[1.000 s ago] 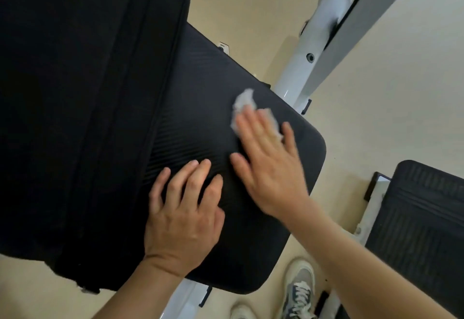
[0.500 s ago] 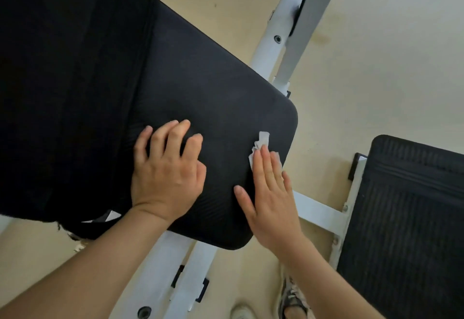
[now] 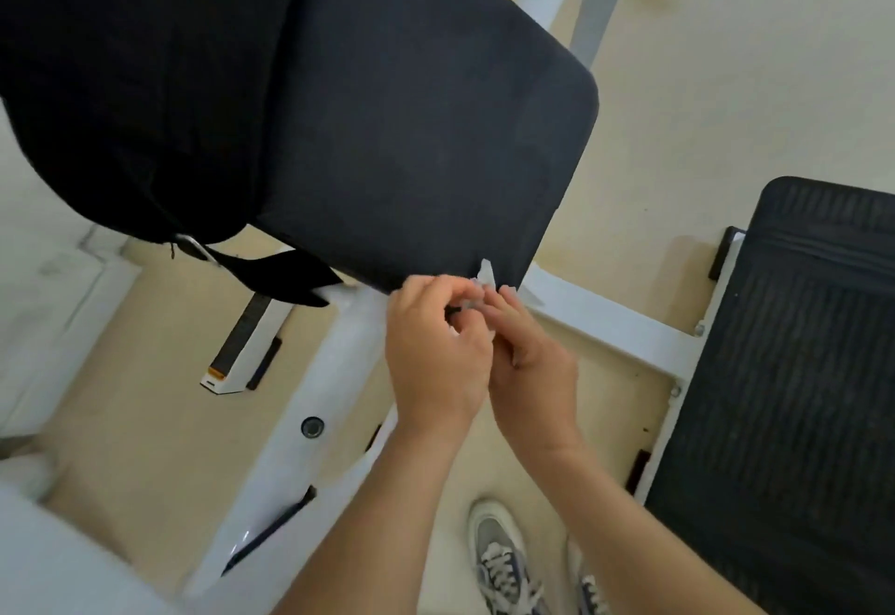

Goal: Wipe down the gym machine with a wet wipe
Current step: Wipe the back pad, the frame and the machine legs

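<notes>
Evidently refolding: left hand (image 3: 436,358) and right hand (image 3: 535,367) meet at the corner of the seat pad (image 3: 411,130), curled fingers (image 3: 433,289) pinching the wet wipe (image 3: 486,275). Best turn a clean face outward.

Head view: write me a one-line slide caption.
Left hand and right hand pinch a white wipe together at the near corner of the black seat pad.

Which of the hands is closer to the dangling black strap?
Left. The left hand sits right of the strap, not touching it; the right hand is farther right, beyond the left, both pinching the wipe.
</notes>
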{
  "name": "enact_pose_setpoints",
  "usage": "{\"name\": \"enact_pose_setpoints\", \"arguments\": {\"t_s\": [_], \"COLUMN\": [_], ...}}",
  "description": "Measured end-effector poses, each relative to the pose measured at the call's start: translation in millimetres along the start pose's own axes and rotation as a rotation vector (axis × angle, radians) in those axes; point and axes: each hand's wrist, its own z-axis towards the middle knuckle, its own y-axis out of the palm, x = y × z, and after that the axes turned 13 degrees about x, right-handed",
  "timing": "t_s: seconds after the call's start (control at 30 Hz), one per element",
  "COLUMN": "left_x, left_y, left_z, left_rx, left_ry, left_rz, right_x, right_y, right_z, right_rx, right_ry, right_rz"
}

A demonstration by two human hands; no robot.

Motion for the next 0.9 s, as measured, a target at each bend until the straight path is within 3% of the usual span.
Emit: {"name": "enact_pose_setpoints", "arguments": {"t_s": [0.13, 0.23, 0.3, 0.37, 0.53, 0.63, 0.8, 0.9], "left_x": [-9.2, -32.0, -52.7, -77.0, -134.2, -159.5, -188.0, -210.1], "left_y": [26.0, 43.9, 51.3, 56.3, 65.9, 65.2, 66.1, 73.1], "left_z": [-54.1, -87.8, -105.1, -116.9, -114.3, -96.3, -58.7, -46.4], "left_rx": [-0.018, -0.007, 0.029, -0.024, -0.263, -0.277, -0.236, -0.178], "left_ry": [-0.473, -0.712, -0.783, -0.755, -0.771, -0.804, -0.838, -0.736], "left_rz": [-0.211, -0.336, -0.316, -0.295, -0.376, -0.437, -0.504, -0.383], "right_x": [8.1, 30.4, 51.9, 74.3, 117.3, 133.0, 151.8, 162.8], "right_y": [-24.5, -40.4, -47.7, -49.3, -9.4, 24.0, 62.9, 88.1], "right_z": [5.1, -0.7, -4.4, 2.5, 27.3, 25.0, 23.5, 23.7], "right_rx": [-0.051, -0.368, -0.590, -0.695, -0.888, -0.802, -0.715, -0.616], "right_ry": [0.354, 0.523, 0.688, 0.751, 0.618, 0.464, 0.482, 0.313], "right_rz": [0.286, 0.340, 0.376, 0.367, 0.084, -0.055, 0.077, 0.043]}}
